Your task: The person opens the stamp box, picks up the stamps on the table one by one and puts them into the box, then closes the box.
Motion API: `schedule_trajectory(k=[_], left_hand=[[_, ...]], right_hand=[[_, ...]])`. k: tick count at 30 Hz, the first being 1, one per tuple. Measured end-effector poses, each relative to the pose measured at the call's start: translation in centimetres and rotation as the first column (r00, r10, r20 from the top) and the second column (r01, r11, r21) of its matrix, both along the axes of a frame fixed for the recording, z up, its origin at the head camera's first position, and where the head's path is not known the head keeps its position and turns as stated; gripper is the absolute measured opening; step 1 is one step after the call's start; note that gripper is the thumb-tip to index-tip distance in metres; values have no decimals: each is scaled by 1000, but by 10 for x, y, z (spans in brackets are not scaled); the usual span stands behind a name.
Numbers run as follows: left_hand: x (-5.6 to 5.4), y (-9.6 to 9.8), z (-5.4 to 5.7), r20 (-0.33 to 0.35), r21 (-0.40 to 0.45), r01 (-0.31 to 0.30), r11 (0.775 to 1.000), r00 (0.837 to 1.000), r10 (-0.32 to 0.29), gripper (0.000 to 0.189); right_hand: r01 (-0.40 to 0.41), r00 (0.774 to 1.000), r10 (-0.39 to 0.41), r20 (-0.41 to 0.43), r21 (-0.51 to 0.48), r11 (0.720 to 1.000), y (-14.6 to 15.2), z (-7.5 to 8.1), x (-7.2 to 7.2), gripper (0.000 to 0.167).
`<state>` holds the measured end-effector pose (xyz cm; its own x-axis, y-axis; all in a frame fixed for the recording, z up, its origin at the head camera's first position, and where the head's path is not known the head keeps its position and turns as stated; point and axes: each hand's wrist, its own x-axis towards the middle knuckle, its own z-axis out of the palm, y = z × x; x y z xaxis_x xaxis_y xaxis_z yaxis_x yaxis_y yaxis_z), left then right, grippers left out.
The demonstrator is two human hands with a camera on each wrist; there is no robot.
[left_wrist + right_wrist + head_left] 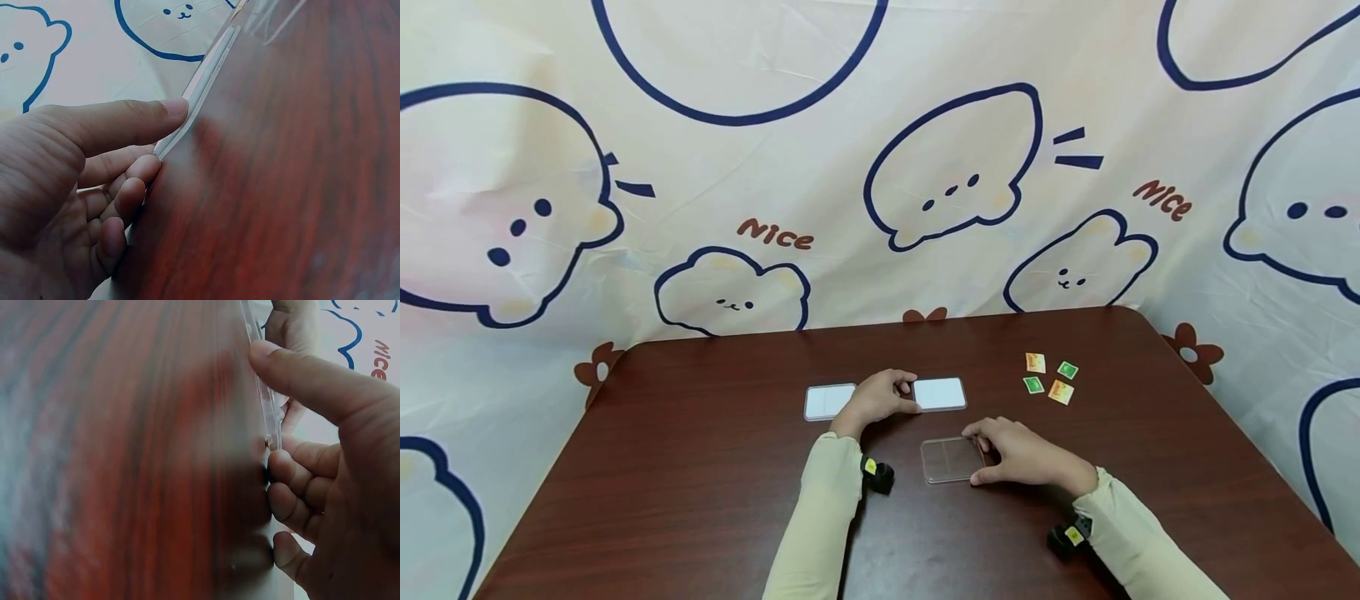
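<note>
My left hand pinches the left end of a flat white rectangle in a clear case, thumb on the near edge and fingers on the far one. In the left wrist view the thumb presses the rim of this thin case. Nearer to me, my right hand grips the right end of a see-through, shallow rectangular plastic case. Its clear edge shows between thumb and fingers in the right wrist view. A second white rectangle in a clear case lies left of my left hand, partly covered by it.
Two small green squares and two orange-and-white ones lie at the back right of the dark wooden table. Behind the table's far edge hangs a cloth printed with cartoon outlines.
</note>
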<state>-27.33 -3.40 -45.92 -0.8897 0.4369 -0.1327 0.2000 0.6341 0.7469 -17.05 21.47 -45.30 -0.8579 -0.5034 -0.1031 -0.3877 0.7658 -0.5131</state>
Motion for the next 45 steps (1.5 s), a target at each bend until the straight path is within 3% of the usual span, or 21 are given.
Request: schedule_trajectory(k=[8, 16, 26, 34, 45], left_hand=[[1, -1, 1, -7, 0, 0, 1000, 1000, 0, 54], [2, -3, 2, 21, 50, 10, 999, 1000, -11, 58], [5, -6, 4, 38, 122, 4, 992, 999, -9, 56], [5, -10, 8, 7, 159, 7, 987, 1000, -8, 47], [9, -45, 28, -15, 244, 20, 970, 1000, -17, 49]], right_hand=[[16, 999, -14, -43, 25, 1000, -2, -1, 2, 63], [39, 999, -39, 14, -10, 999, 0, -4, 3, 67], [8, 999, 0, 36, -219, 976, 7, -7, 1, 51], [64, 998, -55, 40, -292, 954, 1, 5, -8, 42], [136, 989, -104, 102, -386, 912, -26, 18, -25, 40]])
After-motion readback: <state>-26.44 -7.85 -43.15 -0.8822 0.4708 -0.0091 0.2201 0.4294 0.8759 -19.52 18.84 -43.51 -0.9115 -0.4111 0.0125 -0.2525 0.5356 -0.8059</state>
